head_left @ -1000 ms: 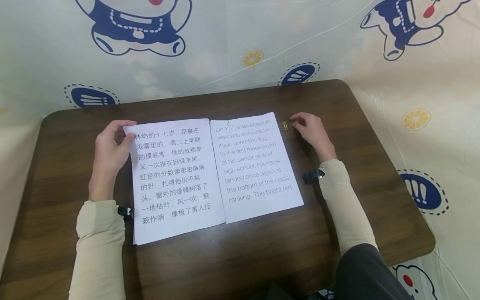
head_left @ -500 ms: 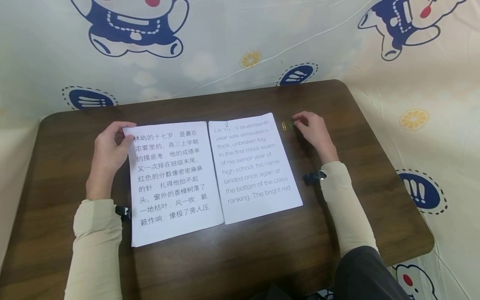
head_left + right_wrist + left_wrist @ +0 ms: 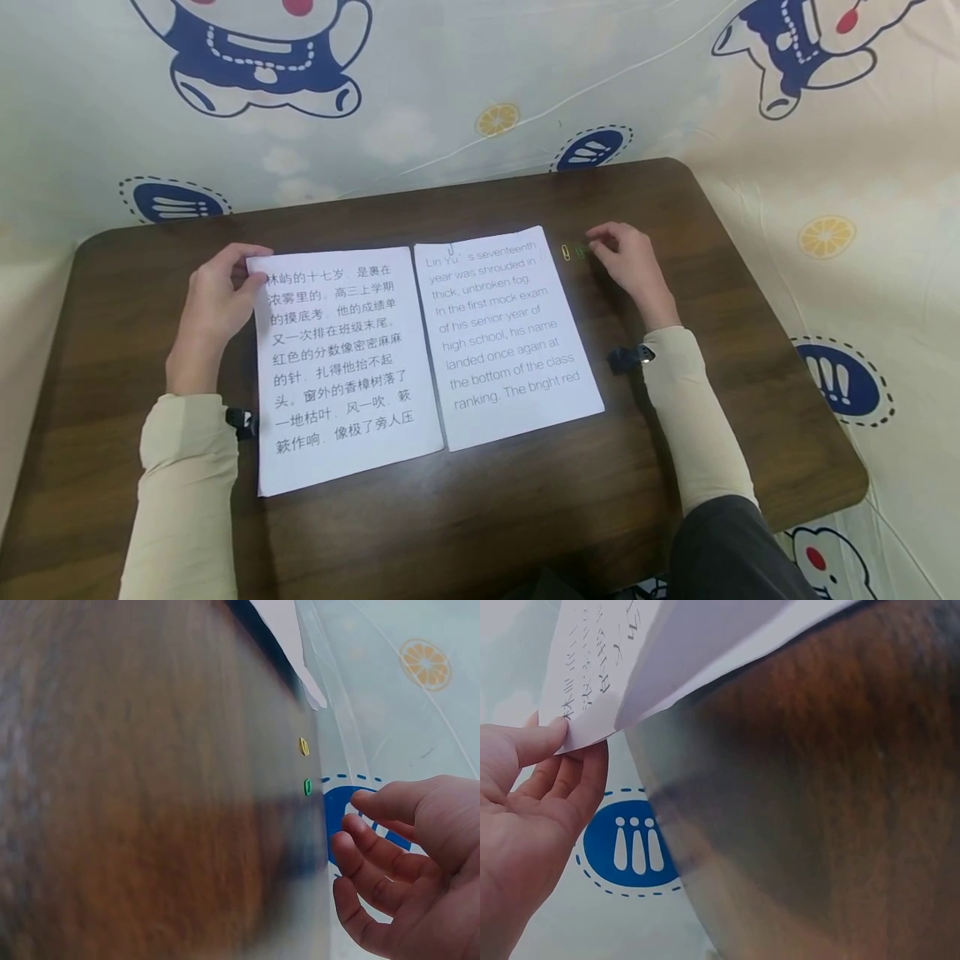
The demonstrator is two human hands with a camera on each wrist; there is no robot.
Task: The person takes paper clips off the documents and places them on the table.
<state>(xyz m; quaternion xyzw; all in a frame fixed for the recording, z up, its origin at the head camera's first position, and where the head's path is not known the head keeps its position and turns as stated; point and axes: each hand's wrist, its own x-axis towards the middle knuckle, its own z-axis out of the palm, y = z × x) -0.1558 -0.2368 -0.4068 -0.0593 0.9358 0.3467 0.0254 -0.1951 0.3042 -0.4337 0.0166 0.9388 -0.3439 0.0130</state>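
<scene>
The grip (image 3: 427,877) hangs near a green paperclip (image 3: 307,787).

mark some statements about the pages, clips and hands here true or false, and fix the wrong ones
1. The left hand holds the Chinese-text page by its upper left corner. True.
2. The English-text page lies to the left of the Chinese-text page. False: it lies to the right.
3. A small clip sits at the top edge of the English-text page. True.
4. The yellow paper clip lies between the English-text page and the green paper clip. True.
5. The right hand grips the yellow paper clip. False: that clip lies on the table, apart from the fingers.
</scene>
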